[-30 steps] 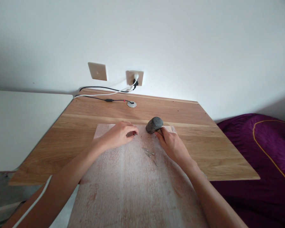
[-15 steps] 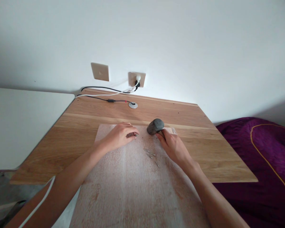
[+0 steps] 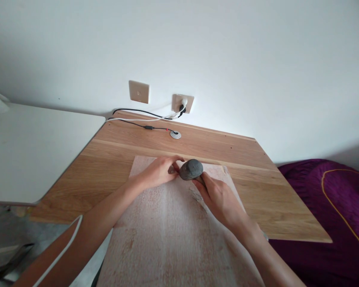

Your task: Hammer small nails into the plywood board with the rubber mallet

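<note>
A pale, worn wooden board (image 3: 173, 235) lies along the wooden desk (image 3: 113, 159) toward me. My right hand (image 3: 219, 197) is closed round the handle of a hammer with a dark grey head (image 3: 191, 169). The head hangs just over the board, right beside my left fingertips. My left hand (image 3: 158, 172) rests on the board with thumb and fingers pinched on a small nail that I can barely see. The loose nails on the board are hidden behind my right hand.
Black and white cables (image 3: 143, 119) run from a wall socket (image 3: 182, 103) to a metal grommet (image 3: 175, 135) at the desk's back. A white surface (image 3: 32, 147) adjoins the desk on the left. A purple bedcover (image 3: 326, 207) lies to the right.
The hammer head has swung left and now sits against my left fingertips. My left hand has kept its pinch at the same spot on the board. The camera has shifted slightly.
</note>
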Demonstrator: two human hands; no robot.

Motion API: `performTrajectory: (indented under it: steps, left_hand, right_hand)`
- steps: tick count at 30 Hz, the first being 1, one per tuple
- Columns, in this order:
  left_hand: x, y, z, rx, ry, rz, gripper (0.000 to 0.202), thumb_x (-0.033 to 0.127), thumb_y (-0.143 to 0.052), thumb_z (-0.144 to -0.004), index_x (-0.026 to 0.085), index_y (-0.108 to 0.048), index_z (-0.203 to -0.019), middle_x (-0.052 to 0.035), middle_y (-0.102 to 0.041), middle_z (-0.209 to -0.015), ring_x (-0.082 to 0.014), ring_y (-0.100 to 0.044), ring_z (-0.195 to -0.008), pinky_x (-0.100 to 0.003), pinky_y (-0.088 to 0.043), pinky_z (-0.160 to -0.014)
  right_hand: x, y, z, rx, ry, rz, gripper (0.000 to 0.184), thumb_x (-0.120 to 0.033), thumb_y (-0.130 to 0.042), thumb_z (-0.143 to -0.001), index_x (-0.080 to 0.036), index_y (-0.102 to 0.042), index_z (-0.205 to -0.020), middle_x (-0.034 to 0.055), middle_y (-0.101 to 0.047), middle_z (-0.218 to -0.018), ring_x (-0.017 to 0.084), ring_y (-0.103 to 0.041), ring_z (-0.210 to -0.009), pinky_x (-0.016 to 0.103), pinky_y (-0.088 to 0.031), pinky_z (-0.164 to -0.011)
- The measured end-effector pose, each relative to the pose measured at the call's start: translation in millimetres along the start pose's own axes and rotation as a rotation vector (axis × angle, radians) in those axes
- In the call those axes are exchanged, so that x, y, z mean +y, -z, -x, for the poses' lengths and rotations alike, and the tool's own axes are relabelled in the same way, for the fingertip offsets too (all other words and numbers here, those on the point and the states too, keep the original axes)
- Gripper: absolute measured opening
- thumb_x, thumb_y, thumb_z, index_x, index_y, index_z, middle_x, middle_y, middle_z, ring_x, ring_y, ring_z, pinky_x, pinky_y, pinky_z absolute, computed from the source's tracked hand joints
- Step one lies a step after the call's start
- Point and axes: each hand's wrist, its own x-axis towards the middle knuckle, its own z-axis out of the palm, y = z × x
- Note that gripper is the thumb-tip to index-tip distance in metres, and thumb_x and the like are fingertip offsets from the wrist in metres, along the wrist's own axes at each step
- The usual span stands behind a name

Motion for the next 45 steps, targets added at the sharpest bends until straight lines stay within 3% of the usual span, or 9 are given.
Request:
performTrajectory:
  steps: [7,30,39,45]
  left_hand:
    - [-1.2,0.7,0.9,0.040,-0.085,-0.099,0.047,0.006,-0.078,-0.080,0.022,-0.069,-0.123,-0.0002,-0.080,-0.090,-0.0215,-0.076,-0.094,-0.033,-0.054,-0.090]
    - [0.8,1.1,0.5,-0.006,-0.077,-0.102,0.059,0.000,-0.069,-0.077,0.024,-0.071,-0.131,-0.0004,-0.082,-0.094,-0.0203,-0.076,-0.089,-0.031,-0.054,-0.087]
    - [0.5,0.9,1.1,0.010,-0.102,-0.128,0.052,0.004,-0.074,-0.082,0.025,-0.071,-0.130,-0.0008,-0.082,-0.094,-0.0223,-0.076,-0.095,-0.034,-0.055,-0.092]
    - [0.4,0.5,0.5,0.019,-0.101,-0.129,0.058,0.001,-0.073,-0.080,0.023,-0.067,-0.134,-0.0010,-0.082,-0.095,-0.0226,-0.078,-0.095,-0.036,-0.055,-0.095]
  right_hand:
    - [-0.1,1.1,-0.1,-0.037,-0.042,-0.013,0.029,-0.041,-0.038,-0.112,-0.023,-0.057,-0.100,0.0071,-0.074,-0.077,0.026,-0.072,-0.069,0.032,-0.040,-0.057]
    - [-4.9,8.8,-3.9,-0.023,-0.018,0.035,0.029,-0.040,-0.039,-0.113,-0.023,-0.057,-0.098,0.0076,-0.076,-0.083,0.025,-0.073,-0.075,0.032,-0.040,-0.061]
    - [-4.9,9.3,-3.9,-0.009,-0.003,0.038,0.032,-0.042,-0.038,-0.114,-0.023,-0.057,-0.097,0.0078,-0.076,-0.082,0.024,-0.071,-0.071,0.033,-0.040,-0.060]
    - [-8.3,8.8,-3.1,-0.015,-0.003,0.092,0.034,-0.043,-0.036,-0.114,-0.022,-0.056,-0.096,0.0085,-0.076,-0.083,0.025,-0.071,-0.071,0.032,-0.039,-0.059]
